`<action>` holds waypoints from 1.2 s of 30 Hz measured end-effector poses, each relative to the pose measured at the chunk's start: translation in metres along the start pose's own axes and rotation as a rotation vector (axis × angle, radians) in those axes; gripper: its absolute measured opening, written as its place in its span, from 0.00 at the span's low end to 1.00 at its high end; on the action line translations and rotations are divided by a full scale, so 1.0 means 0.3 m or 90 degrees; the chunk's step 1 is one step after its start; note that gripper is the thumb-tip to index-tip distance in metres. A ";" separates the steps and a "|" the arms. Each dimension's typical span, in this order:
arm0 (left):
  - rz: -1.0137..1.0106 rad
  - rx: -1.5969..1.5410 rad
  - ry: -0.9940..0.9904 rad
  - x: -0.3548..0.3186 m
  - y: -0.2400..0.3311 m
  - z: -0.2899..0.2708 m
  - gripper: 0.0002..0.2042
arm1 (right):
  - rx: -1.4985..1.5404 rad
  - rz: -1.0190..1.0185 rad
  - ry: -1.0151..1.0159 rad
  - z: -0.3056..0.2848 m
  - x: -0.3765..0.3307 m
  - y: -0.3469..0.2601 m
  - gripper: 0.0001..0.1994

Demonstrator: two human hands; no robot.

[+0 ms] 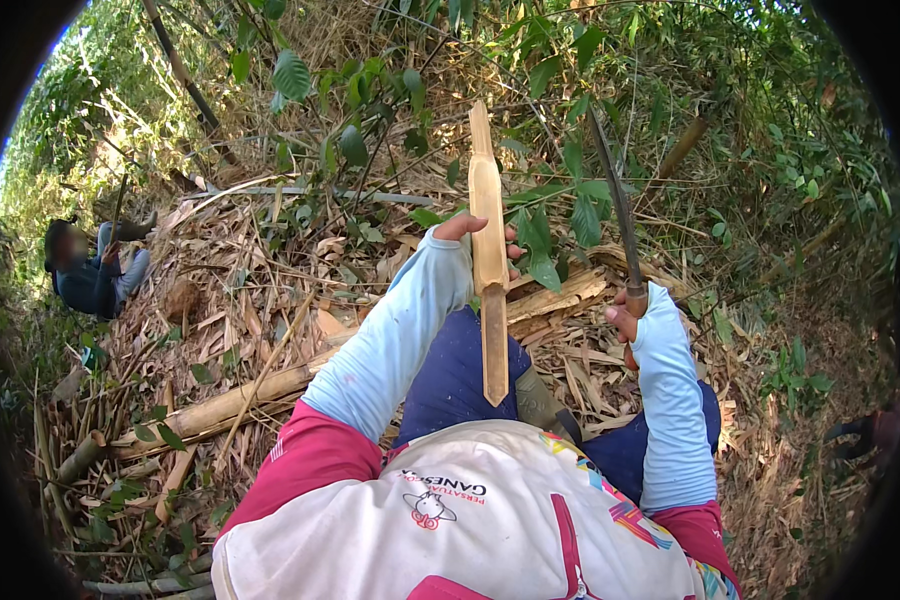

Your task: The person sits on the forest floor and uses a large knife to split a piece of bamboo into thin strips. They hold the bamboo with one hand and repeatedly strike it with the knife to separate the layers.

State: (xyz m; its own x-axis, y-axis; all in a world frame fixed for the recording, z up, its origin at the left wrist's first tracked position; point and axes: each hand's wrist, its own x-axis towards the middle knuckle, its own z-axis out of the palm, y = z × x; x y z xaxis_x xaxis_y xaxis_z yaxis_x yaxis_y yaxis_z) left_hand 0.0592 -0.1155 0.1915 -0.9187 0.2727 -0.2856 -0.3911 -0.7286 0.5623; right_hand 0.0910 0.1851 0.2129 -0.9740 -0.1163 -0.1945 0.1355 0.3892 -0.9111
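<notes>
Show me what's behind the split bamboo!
Behind the split bamboo, the left hand's fingers peek out and dark blue trousers show lower down. The rest of those fingers is covered.

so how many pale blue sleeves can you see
2: the left sleeve, on the forearm behind the left hand gripping the bamboo; the right sleeve, behind the right hand gripping the knife. No others show.

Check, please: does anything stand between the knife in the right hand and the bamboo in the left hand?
Green leaves show in the gap between the knife and the bamboo; I cannot tell if they hang level with them or lower. Fingers of the left hand also show at the bamboo's edge facing the knife.
</notes>
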 end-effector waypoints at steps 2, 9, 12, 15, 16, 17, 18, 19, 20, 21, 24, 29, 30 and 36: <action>-0.014 -0.011 -0.001 -0.002 0.013 0.003 0.25 | -0.010 -0.021 -0.006 0.010 0.010 0.019 0.19; 0.014 -0.009 -0.015 -0.003 0.017 -0.005 0.25 | -0.002 -0.054 -0.009 0.033 0.009 0.036 0.16; 0.019 -0.027 -0.009 0.004 0.022 -0.019 0.23 | -0.022 -0.032 -0.026 0.038 0.008 0.025 0.17; 0.031 -0.074 -0.008 0.019 0.025 -0.021 0.20 | -0.020 -0.060 -0.027 0.036 0.018 0.054 0.17; 0.039 -0.084 -0.024 0.025 0.029 -0.022 0.19 | -0.025 -0.055 -0.024 0.032 0.012 0.055 0.17; 0.052 -0.095 -0.034 0.022 0.036 -0.033 0.19 | -0.029 -0.052 -0.029 0.039 0.006 0.042 0.17; 0.075 -0.111 -0.035 0.022 0.037 -0.047 0.19 | -0.033 -0.050 -0.033 0.046 0.002 0.034 0.17; 0.099 -0.127 -0.037 0.024 0.035 -0.064 0.20 | -0.023 -0.045 -0.042 0.052 0.001 0.036 0.17; 0.120 -0.141 -0.040 0.026 0.038 -0.071 0.20 | -0.012 -0.039 -0.048 0.057 0.001 0.041 0.17; 0.134 -0.165 -0.019 0.026 0.039 -0.076 0.21 | -0.001 -0.034 -0.054 0.061 0.001 0.047 0.17; 0.179 -0.221 0.075 0.027 0.036 -0.087 0.21 | -0.023 -0.043 -0.062 0.074 0.005 0.064 0.17; 0.253 -0.337 0.177 0.042 0.037 -0.161 0.23 | -0.095 -0.076 -0.070 0.093 0.030 0.128 0.18; 0.273 -0.345 0.185 0.041 0.038 -0.172 0.23 | -0.099 -0.081 -0.069 0.097 0.027 0.131 0.17; 0.408 -0.435 0.172 0.020 0.035 -0.219 0.21 | -0.104 -0.084 -0.078 0.107 -0.004 0.092 0.17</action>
State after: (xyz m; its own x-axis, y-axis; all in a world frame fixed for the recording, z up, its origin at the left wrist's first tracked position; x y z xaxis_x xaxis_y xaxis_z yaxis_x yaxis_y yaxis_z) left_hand 0.0531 -0.1627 0.1446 -0.8692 -0.3936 -0.2993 0.3730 -0.9193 0.1256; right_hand 0.1017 0.1665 0.1763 -0.9506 -0.2823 -0.1290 -0.0326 0.5041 -0.8630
